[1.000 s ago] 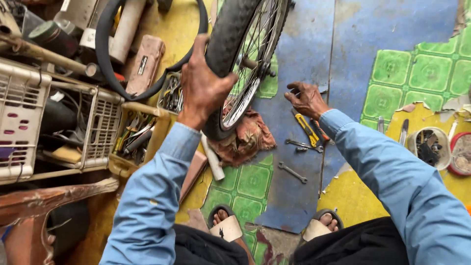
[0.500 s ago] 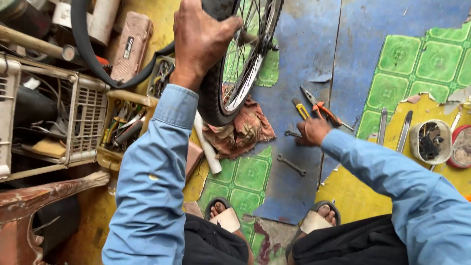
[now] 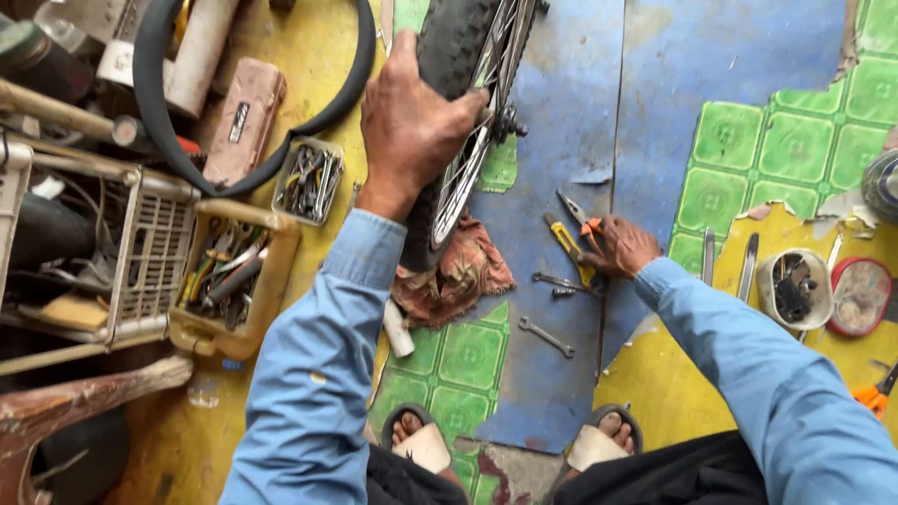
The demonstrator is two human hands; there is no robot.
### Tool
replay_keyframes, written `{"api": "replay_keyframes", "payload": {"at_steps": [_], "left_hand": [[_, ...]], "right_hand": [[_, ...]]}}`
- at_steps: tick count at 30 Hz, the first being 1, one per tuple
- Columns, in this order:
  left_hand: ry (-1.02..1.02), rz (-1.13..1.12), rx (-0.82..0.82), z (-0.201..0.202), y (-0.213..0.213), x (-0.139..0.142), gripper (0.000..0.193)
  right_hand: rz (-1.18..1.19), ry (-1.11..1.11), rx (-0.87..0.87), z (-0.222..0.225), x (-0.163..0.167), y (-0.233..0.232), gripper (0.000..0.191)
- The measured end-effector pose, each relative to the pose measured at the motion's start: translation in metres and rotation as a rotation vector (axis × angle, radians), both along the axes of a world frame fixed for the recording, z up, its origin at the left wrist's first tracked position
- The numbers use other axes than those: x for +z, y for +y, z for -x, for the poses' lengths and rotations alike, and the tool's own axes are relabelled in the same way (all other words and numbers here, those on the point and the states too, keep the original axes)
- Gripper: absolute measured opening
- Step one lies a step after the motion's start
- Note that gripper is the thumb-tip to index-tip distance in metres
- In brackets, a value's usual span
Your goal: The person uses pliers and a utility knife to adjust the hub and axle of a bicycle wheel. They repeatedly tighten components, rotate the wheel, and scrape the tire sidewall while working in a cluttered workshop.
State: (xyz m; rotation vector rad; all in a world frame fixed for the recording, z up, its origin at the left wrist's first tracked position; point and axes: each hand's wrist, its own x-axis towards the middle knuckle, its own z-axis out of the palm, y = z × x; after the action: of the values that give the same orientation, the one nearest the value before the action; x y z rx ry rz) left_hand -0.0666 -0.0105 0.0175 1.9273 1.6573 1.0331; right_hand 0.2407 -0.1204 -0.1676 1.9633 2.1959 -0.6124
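While the bicycle wheel [image 3: 468, 122] runs off the far edge, the left hand [image 3: 412, 131] grips its tyre. The right hand [image 3: 622, 248] rests on pliers [image 3: 575, 245]; its fingers' closure cannot be told. Patchy yellow, blue and green floor [image 3: 561, 112] lies beneath.

Left of the left fingers [image 3: 460, 101]: black rubber loop [image 3: 150, 103], small tin of bolts [image 3: 309, 180], yellow tray of tools [image 3: 271, 309]. Below them, reddish rag [image 3: 468, 271]. Below the right fingers [image 3: 601, 249], loose spanner [image 3: 547, 337]. Well right of them, white cup of parts [image 3: 769, 301] touching red lid [image 3: 856, 297].
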Motion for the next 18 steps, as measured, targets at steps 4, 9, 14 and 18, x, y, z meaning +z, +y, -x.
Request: {"api": "replay_keyframes", "payload": {"at_steps": [4, 9, 14, 18], "left_hand": [[-0.042, -0.164, -0.032, -0.001, -0.006, -0.003, 0.063], [-0.031, -0.026, -0.027, 0.0, -0.007, -0.004, 0.054], [-0.045, -0.043, -0.025, 0.001, -0.005, -0.001, 0.055], [-0.002, 0.028, 0.01, -0.006, -0.005, 0.001, 0.057]], "right_hand": [[0.037, 0.02, -0.079, 0.004, -0.013, -0.01, 0.069], [-0.031, 0.013, -0.199, 0.002, -0.023, -0.011, 0.057], [0.078, 0.558, -0.565, 0.004, 0.014, 0.011, 0.042], [0.148, 0.657, -0.475, -0.006, 0.07, 0.023, 0.037]]}}
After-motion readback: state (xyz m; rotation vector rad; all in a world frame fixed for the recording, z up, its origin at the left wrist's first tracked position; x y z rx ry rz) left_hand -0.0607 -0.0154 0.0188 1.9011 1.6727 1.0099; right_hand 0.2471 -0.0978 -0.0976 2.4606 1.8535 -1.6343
